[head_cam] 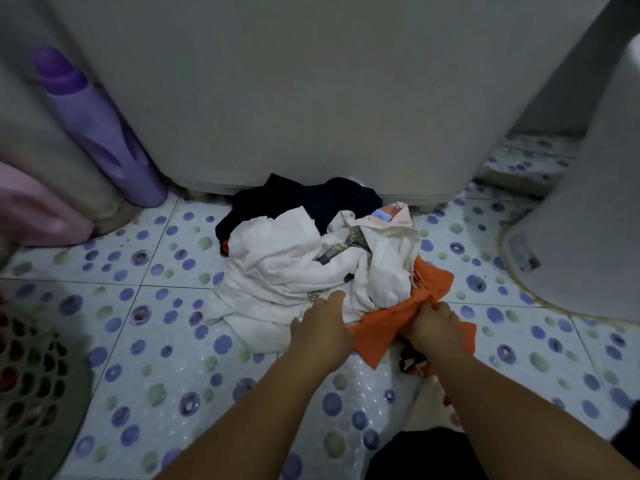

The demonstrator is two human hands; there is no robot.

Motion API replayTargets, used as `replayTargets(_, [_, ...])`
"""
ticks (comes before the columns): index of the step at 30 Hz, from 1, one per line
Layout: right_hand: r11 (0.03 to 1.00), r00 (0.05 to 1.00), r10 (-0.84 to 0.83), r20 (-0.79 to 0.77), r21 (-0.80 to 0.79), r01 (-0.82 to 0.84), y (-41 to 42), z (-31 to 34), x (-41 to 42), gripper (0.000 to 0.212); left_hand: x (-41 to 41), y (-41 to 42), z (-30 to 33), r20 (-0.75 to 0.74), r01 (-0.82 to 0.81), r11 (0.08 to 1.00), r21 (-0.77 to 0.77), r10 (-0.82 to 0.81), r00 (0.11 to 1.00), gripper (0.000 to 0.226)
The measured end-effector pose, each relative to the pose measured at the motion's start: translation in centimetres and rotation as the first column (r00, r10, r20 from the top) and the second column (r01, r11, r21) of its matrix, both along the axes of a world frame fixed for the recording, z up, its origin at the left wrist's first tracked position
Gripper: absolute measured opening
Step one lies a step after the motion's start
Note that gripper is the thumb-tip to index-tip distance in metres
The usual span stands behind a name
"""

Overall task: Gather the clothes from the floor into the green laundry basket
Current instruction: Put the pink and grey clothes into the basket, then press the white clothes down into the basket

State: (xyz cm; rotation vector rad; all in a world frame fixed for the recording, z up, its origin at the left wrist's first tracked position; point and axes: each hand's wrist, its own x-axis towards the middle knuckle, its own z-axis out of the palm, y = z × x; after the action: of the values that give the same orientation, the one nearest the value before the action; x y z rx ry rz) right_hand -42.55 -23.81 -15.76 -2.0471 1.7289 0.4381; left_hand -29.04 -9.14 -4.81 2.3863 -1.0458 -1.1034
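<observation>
The head view looks down at a tiled floor point(166, 341) dotted with blue and green spots. A heap of clothes lies against the foot of a white appliance point(294, 98): a dark navy garment point(294, 202) at the back, a white garment point(284, 265) spread over the middle, and an orange garment point(391, 323) at the near right edge. 2 bare arms reach in from below. The left hand point(320, 327) lies at the seam where the white and orange cloth meet; its fingers curl down into the fabric, but whether they actually pinch it cannot be told. The right hand point(434, 327) grips a bunched fold of the orange garment, fingers curled tight around it. The green laundry basket point(38, 382) shows only as a perforated wall at the lower left edge, well apart from the heap. A purple bottle point(100, 133) leans beside the appliance at upper left, with a pink container point(38, 209) just below it.
</observation>
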Motion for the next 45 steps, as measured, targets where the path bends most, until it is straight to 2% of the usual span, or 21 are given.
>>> replayTargets(3, [0.996,0.985,-0.084,0.148,0.017,0.082,-1.5,-0.2,0.0,0.044,0.4,-0.7,-0.3,-0.020,-0.010,1.000,-0.017,0.009,1.000,0.061])
replayTargets(5, [0.967,0.906,-0.244,0.347,0.021,0.253,-2.2,1.3,0.5,0.037,0.7,-1.1,-0.3,-0.026,-0.037,0.998,-0.047,0.036,0.999,0.062])
replayTargets(7, [0.890,0.706,-0.389,0.592,0.042,0.455,-2.5,4.0,1.3,0.032,0.9,-1.5,0.1,-0.040,-0.070,0.993,-0.100,0.066,0.997,0.064])
replayTargets(9, [0.830,0.431,-0.414,0.802,0.138,0.540,-2.1,7.5,2.5,0.020,1.0,-1.7,0.6,-0.080,-0.127,0.975,-0.182,0.114,0.990,0.067])
replayTargets(11, [0.853,0.213,-0.338,0.917,0.203,0.480,-0.9,11.4,4.0,0.007,1.1,-1.8,1.5,-0.160,-0.215,0.929,-0.302,0.173,0.972,0.075])
replayTargets(14, [0.903,-0.032,-0.240,0.970,0.235,0.360,0.8,16.7,6.8,0.015,1.5,-1.5,3.1,-0.332,-0.372,0.824,-0.427,0.240,0.912,0.099])
replayTargets(16, [0.932,-0.155,-0.239,0.959,0.271,0.241,1.9,19.7,8.5,0.015,1.9,-0.9,4.6,-0.404,-0.439,0.760,-0.479,0.254,0.879,0.113])
replayTargets(18, [0.931,-0.202,-0.343,0.918,0.360,0.059,3.4,22.0,10.0,0.018,2.4,-0.2,5.9,-0.474,-0.501,0.661,-0.558,0.241,0.847,0.124])
replayTargets(20, [0.892,-0.095,-0.446,0.890,0.434,-0.123,5.0,23.3,11.1,0.025,3.0,0.7,6.8,-0.570,-0.583,0.556,-0.592,0.223,0.791,0.125])
replayTargets(22, [0.854,0.088,-0.438,0.895,0.444,-0.270,6.4,23.4,12.0,0.026,3.6,1.6,7.0,-0.646,-0.673,0.481,-0.562,0.253,0.720,0.106])
replayTargets(26, [0.839,0.328,-0.213,0.920,0.344,-0.421,7.5,21.5,12.9,0.023,5.1,3.6,5.8,-0.737,-0.824,0.381,-0.420,0.386,0.554,0.073])
replayTargets(28, [0.905,0.518,0.032,0.855,0.195,-0.379,6.8,19.2,13.0,0.009,6.0,4.5,5.2,-0.697,-0.858,0.314,-0.407,0.500,0.514,0.063])
replayTargets(30, [0.933,0.736,0.347,0.581,-0.135,-0.333,5.7,16.2,12.4,0.026,7.0,5.2,4.8,-0.531,-0.838,0.319,-0.442,0.660,0.531,0.064])
replayTargets(31, [0.891,0.792,0.447,0.417,-0.285,-0.353,5.3,15.0,12.0,0.036,7.5,5.5,4.7,-0.404,-0.813,0.371,-0.450,0.727,0.555,0.063])
replayTargets(32, [0.847,0.818,0.501,0.284,-0.357,-0.395,4.9,14.0,11.5,0.046,8.0,5.8,4.5,-0.289,-0.785,0.427,-0.449,0.762,0.580,0.062])
replayTargets(34, [0.802,0.823,0.560,0.089,-0.304,-0.513,4.2,12.1,10.8,0.073,9.1,5.9,3.6,-0.175,-0.741,0.495,-0.454,0.766,0.619,0.058])
replayTargets(38, [0.726,0.761,0.624,-0.177,-0.228,-0.648,3.1,9.0,11.2,0.111,10.7,6.0,1.8,-0.122,-0.711,0.530,-0.463,0.756,0.643,0.057])
replayTargets(39, [0.701,0.740,0.634,-0.224,-0.238,-0.672,3.0,8.4,11.6,0.110,11.0,5.9,1.3,-0.122,-0.714,0.529,-0.458,0.758,0.640,0.058])
replayTargets(41, [0.656,0.716,0.641,-0.277,-0.287,-0.698,3.0,7.3,12.3,0.087,11.3,5.7,0.8,-0.123,-0.719,0.531,-0.449,0.760,0.638,0.059])
replayTargets(43, [0.620,0.711,0.645,-0.279,-0.352,-0.701,2.9,6.7,13.0,0.057,11.3,5.7,0.4,-0.124,-0.725,0.537,-0.431,0.761,0.637,0.060])
replayTargets(45, [0.615,0.716,0.652,-0.250,-0.377,-0.692,2.3,6.4,13.3,0.044,11.3,5.7,0.3,-0.124,-0.729,0.537,-0.425,0.763,0.634,0.061])
